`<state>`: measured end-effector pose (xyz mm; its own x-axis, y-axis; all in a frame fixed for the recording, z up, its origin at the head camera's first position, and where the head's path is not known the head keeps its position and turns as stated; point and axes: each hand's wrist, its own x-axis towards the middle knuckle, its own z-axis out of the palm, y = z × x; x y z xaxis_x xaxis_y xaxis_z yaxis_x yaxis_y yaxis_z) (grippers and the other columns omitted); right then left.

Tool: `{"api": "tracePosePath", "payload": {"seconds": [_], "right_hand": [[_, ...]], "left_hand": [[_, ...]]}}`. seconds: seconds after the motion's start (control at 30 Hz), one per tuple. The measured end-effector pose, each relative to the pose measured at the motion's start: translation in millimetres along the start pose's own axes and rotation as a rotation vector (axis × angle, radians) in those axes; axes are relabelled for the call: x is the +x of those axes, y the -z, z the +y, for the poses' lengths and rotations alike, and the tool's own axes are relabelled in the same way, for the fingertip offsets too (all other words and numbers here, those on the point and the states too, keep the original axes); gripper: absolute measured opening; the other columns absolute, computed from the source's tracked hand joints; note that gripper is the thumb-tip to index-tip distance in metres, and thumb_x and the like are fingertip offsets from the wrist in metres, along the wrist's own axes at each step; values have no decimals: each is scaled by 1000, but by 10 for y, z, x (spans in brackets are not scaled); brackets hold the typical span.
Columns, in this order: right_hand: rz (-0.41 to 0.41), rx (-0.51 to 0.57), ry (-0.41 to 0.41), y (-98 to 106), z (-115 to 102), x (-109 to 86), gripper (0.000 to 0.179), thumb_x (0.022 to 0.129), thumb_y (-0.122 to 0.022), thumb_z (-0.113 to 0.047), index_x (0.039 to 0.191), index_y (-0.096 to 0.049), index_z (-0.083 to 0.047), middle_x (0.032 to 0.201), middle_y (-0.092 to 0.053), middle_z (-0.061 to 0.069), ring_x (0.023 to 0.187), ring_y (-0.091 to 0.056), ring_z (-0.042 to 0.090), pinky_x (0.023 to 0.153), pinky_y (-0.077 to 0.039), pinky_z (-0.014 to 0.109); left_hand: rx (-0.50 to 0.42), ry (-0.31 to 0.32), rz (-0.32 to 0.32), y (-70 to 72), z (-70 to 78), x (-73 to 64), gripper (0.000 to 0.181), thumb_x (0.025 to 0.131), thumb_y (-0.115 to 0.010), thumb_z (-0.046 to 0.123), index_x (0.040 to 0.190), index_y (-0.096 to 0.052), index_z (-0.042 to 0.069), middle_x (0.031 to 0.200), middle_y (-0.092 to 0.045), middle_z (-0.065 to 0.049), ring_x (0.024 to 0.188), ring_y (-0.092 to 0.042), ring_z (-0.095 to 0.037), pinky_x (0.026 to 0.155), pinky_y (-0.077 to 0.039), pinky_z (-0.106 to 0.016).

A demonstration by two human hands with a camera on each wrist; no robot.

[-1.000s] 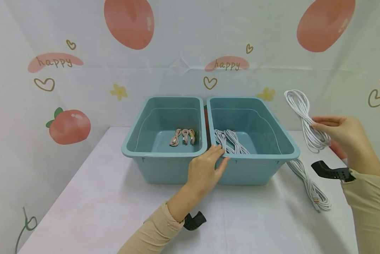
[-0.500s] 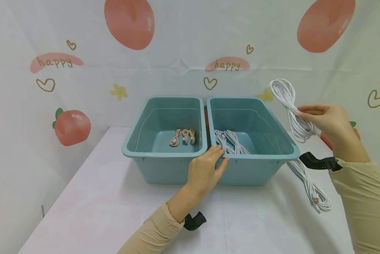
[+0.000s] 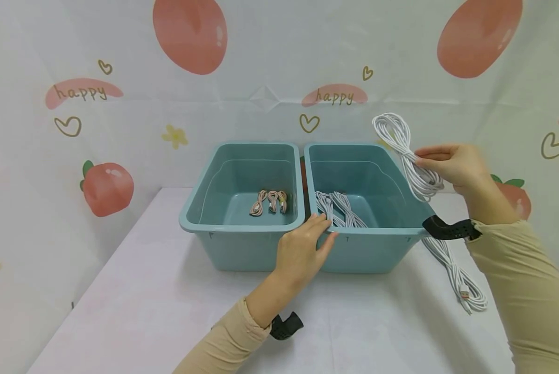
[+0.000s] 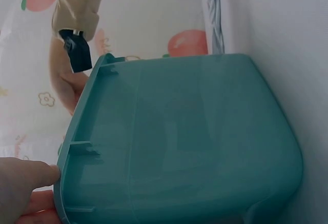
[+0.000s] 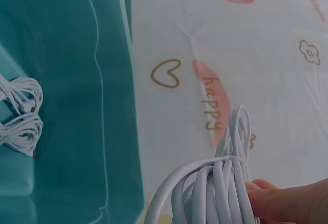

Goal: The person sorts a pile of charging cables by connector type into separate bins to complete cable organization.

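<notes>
In the head view my right hand (image 3: 457, 163) pinches a bundled white cable (image 3: 407, 156) up in the air, over the back right side of the right blue-green bin (image 3: 377, 249). Thumb and fingertips close on its tied middle, with loops sticking out both ways. In the right wrist view the bundle (image 5: 220, 183) shows a strand wrapped round it. My left hand (image 3: 302, 252) holds the front rim of the right bin near its left corner, fingers over the edge. Inside that bin lie white cable bundles (image 3: 346, 210) on the left side.
The left blue-green bin (image 3: 246, 252) stands close beside the right one and holds several small pinkish-brown cables (image 3: 272, 201). Another white cable bundle (image 3: 459, 283) with a USB plug lies on the white table (image 3: 144, 291), right of the bins. A printed backdrop (image 3: 260, 67) hangs behind.
My right hand has moved left and upward with the white cable, from beside the right bin to over its back right side. My left hand stays at the rim.
</notes>
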<state>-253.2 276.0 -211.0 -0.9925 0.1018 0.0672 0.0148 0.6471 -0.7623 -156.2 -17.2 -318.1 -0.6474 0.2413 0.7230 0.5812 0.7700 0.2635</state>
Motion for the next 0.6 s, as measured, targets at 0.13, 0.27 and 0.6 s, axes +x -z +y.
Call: {"api": "tracePosePath", "payload": {"seconds": [0.13, 0.27, 0.6], "right_hand": [[-8, -10, 13, -76, -50, 63, 8, 78, -69, -50, 84, -63, -51, 68, -54, -39, 124, -41, 26, 95, -42, 32], [-23, 19, 15, -153, -99, 128, 10, 80, -70, -45, 89, -66, -45, 68, -57, -37, 116, -46, 18, 92, -45, 27], [-63, 90, 8, -320, -216, 269, 24, 83, -70, -32, 106, -69, -25, 64, -59, -32, 110, -51, 15, 103, -42, 40]], "left_hand": [[-1, -3, 3, -5, -3, 2, 24, 86, -67, 28, 102, -73, 12, 109, -71, -4, 104, -67, -16, 72, -58, -28], [8, -7, 3, -9, -3, 3, 24, 86, -67, 28, 102, -73, 12, 109, -71, -3, 104, -67, -15, 72, -58, -27], [3, -11, 7, -6, -2, -3, 24, 86, -68, 28, 102, -72, 12, 109, -71, -3, 104, -67, -15, 73, -58, -27]]}}
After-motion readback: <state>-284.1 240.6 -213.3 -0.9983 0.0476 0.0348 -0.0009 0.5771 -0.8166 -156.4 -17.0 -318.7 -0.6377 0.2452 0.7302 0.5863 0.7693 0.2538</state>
